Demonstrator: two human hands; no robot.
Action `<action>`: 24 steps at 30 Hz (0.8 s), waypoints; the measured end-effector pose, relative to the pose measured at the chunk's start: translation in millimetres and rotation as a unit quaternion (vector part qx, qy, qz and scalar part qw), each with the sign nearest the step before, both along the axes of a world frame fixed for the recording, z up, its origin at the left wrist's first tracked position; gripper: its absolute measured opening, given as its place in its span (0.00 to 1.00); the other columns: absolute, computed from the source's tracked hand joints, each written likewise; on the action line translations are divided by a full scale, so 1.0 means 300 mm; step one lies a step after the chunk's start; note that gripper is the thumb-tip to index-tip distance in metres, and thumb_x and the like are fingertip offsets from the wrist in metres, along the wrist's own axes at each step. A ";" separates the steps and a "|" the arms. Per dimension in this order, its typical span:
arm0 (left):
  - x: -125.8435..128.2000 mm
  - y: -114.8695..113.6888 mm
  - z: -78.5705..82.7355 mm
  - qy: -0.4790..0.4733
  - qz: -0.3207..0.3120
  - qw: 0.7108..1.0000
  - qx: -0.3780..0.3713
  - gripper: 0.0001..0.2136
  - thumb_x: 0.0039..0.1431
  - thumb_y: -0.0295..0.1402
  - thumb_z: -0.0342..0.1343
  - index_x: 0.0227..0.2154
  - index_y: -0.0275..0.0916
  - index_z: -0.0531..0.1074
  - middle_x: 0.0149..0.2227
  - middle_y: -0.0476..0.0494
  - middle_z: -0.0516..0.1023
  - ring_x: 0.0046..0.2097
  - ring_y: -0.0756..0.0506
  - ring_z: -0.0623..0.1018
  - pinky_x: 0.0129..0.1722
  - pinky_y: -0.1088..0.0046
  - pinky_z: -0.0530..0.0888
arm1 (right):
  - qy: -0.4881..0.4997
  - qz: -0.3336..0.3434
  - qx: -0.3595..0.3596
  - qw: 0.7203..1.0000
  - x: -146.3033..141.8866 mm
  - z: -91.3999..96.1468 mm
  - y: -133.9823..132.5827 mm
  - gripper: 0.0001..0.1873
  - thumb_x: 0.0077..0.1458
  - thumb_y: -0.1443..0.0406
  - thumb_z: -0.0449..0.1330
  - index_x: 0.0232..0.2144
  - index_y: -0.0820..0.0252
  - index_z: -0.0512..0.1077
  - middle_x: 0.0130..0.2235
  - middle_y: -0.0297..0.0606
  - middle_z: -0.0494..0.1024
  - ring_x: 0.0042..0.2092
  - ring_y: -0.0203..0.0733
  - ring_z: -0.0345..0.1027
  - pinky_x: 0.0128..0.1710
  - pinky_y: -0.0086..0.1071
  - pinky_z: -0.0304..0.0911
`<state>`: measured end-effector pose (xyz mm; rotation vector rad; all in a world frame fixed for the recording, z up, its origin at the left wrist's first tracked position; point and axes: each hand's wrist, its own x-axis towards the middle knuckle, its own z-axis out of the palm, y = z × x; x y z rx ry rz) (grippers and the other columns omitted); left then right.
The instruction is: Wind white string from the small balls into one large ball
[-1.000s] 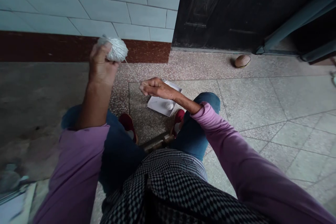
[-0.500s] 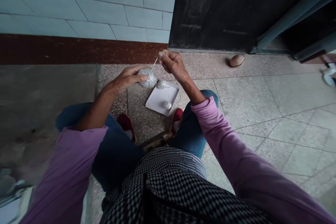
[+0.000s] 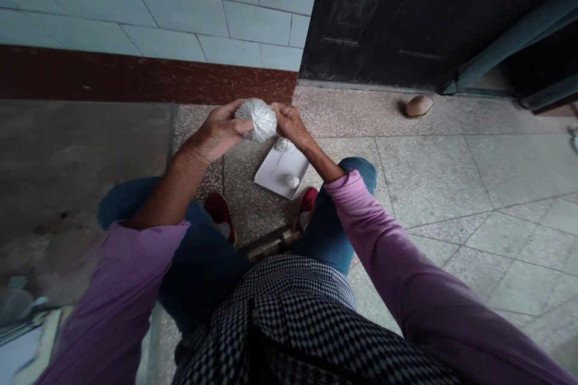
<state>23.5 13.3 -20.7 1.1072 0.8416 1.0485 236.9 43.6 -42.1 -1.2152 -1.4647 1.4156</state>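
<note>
Home entry: tiled floor, door.

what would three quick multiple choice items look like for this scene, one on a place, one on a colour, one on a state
1. Where does the white sheet lie?
A. on the floor between the feet
B. on the person's lap
C. against the dark door

2. What colour are the sleeves?
A. green
B. purple
C. yellow

3. How is the ball of white thread held?
A. resting alone on the floor
B. in the left hand only, raised high
C. between both hands

Answers:
1. A, the sheet is flat on the speckled floor in front of the red shoes.
2. B, both arms wear purple cloth.
3. C, the left hand and right hand each touch the ball.
</note>
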 end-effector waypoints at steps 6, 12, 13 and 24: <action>-0.007 0.077 -0.031 -0.038 0.120 0.991 0.041 0.40 0.39 0.54 0.91 0.50 0.50 0.75 0.57 0.39 0.88 0.71 0.24 0.84 0.68 0.37 0.88 | -0.068 0.086 0.032 0.993 -0.057 -0.020 -0.045 0.37 0.90 0.47 0.73 0.31 0.52 0.64 0.31 0.27 0.62 0.37 0.41 0.58 0.40 0.32 0.55; -0.045 0.127 -0.083 0.074 0.240 0.967 0.039 0.51 0.33 0.61 0.96 0.51 0.48 0.68 0.54 0.46 0.85 0.68 0.31 0.81 0.71 0.44 0.83 | -0.095 0.164 0.100 0.977 -0.046 0.076 -0.141 0.32 0.96 0.52 0.65 0.33 0.54 0.72 0.33 0.31 0.70 0.41 0.44 0.64 0.52 0.36 0.62; -0.047 0.126 -0.087 0.091 0.242 0.965 0.051 0.52 0.33 0.63 0.96 0.51 0.48 0.67 0.54 0.47 0.84 0.68 0.33 0.80 0.72 0.47 0.82 | -0.094 0.159 0.102 0.977 -0.038 0.096 -0.148 0.32 0.96 0.52 0.65 0.33 0.54 0.72 0.33 0.31 0.70 0.42 0.44 0.65 0.52 0.37 0.62; -0.025 0.060 -0.031 0.127 0.216 0.964 0.086 0.45 0.40 0.59 0.92 0.55 0.46 0.75 0.56 0.50 0.88 0.60 0.38 0.80 0.67 0.55 0.77 | -0.101 0.116 0.136 0.979 0.007 0.229 -0.165 0.28 0.92 0.51 0.68 0.34 0.52 0.75 0.36 0.37 0.74 0.45 0.49 0.67 0.52 0.40 0.67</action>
